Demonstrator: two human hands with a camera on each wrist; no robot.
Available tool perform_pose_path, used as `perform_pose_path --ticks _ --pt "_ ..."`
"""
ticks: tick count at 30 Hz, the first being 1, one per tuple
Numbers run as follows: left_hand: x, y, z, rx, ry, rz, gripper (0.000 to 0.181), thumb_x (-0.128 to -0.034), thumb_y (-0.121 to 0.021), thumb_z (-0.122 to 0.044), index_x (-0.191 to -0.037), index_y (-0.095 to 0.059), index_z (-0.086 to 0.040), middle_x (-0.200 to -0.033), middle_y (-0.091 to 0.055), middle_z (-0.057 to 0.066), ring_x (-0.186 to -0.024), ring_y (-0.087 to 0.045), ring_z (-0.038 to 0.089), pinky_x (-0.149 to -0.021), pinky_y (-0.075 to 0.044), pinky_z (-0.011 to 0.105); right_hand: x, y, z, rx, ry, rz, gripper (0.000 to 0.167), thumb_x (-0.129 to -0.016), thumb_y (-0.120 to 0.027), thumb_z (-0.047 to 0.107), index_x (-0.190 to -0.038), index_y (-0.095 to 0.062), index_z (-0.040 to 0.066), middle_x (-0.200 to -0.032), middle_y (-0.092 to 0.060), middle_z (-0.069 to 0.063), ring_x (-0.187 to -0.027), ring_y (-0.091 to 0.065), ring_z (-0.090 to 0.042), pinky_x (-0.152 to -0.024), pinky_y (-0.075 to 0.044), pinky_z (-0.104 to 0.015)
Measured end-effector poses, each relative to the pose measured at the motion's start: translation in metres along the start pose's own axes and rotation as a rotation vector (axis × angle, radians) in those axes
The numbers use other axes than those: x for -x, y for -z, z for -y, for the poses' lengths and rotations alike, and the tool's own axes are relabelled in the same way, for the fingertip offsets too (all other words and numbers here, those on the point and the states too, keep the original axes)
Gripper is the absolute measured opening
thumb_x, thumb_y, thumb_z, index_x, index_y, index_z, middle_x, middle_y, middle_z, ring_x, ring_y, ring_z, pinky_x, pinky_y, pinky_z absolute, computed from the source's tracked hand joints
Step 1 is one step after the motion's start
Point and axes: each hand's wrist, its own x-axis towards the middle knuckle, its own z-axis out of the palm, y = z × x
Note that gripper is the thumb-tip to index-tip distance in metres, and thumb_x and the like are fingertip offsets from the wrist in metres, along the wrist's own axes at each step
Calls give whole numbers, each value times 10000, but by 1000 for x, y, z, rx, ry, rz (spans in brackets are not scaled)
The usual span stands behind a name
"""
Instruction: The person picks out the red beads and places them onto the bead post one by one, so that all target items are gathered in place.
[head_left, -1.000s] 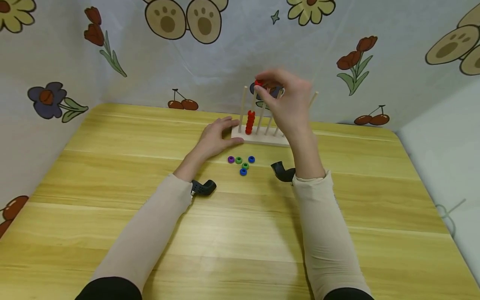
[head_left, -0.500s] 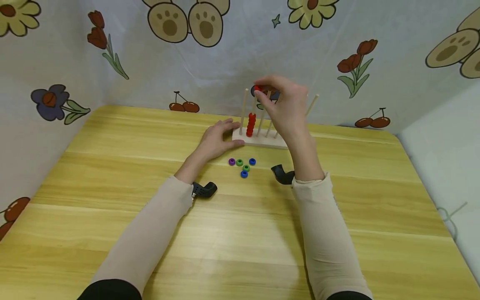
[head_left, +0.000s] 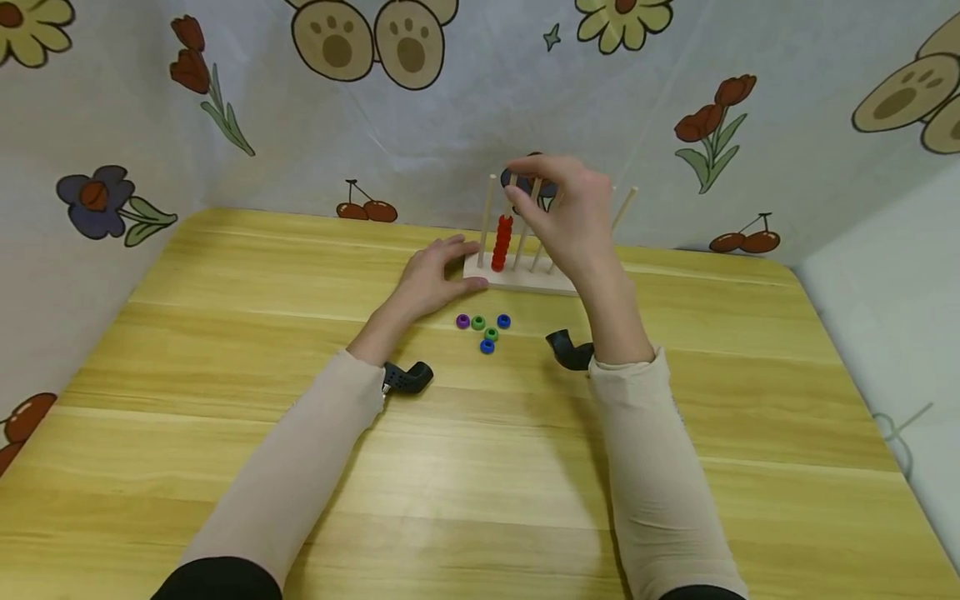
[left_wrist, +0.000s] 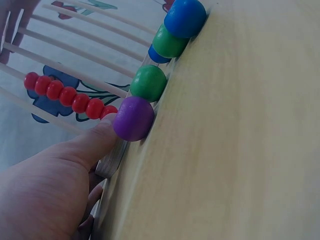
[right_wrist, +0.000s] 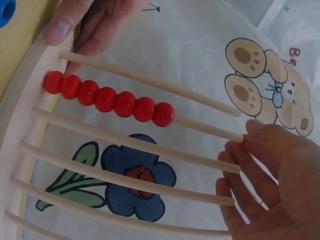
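A pale wooden peg rack (head_left: 532, 282) stands near the table's back, with a row of upright pegs. Several red beads (head_left: 501, 243) are stacked on its second peg from the left. My left hand (head_left: 427, 277) holds the rack's left end, thumb (left_wrist: 100, 137) in front and fingers behind. At the top of the pegs is my right hand (head_left: 577, 212), its thumb and fingers loosely bent. In the right wrist view no bead shows between them, and the thumb (right_wrist: 270, 132) is beside the tip of the second peg (right_wrist: 207, 129).
Loose beads lie in front of the rack: a purple bead (head_left: 462, 322), two green beads (head_left: 491, 334) and two blue beads (head_left: 487, 346). A patterned cloth (head_left: 465, 125) hangs behind the wooden table (head_left: 465, 500). A black wrist mount (head_left: 572, 350) juts from each sleeve.
The red bead that my right thumb and finger pinched at the peg's top has left them; the red stack is one bead taller. The left hand stays in place.
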Motion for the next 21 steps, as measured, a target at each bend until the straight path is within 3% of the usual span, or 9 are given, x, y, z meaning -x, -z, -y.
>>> perform_pose_path --ticks 5,10,14,21 --pt "-1 0 -1 -5 0 0 709 -940 -768 -525 -1548 -552 -231 -1711 -357 89 -1603 -257 386 -1317 -162 575 6 7 -3 -73 46 -80 237 -988 -761 157 -1198 -789 51 -1069 -780 -141 -927 -676 -280 -809 -497 -364" --pt "-1 0 0 -7 11 0 706 -943 -769 -513 -1550 -550 -229 -1714 -353 88 -1604 -250 389 -1318 -156 574 13 13 -7 -93 97 -126 220 -983 -769 166 -1177 -800 69 -1096 -797 -119 -993 -717 -252 -908 -528 -325" --pt "-1 -1 0 -5 15 -4 704 -939 -776 -507 -1547 -553 -232 -1715 -349 84 -1604 -251 388 -1317 -160 577 21 21 -11 -123 132 -133 200 -987 -760 153 -1153 -801 47 -1111 -802 -98 -1030 -731 -262 -958 -571 -353" --pt "0 -1 -1 -13 22 -1 722 -930 -783 -516 -1551 -548 -231 -1716 -350 67 -1606 -254 367 -1317 -167 570 39 34 -21 -194 75 -94 153 -975 -761 96 -1111 -814 52 -1070 -808 -76 -970 -733 -218 -911 -580 -264"
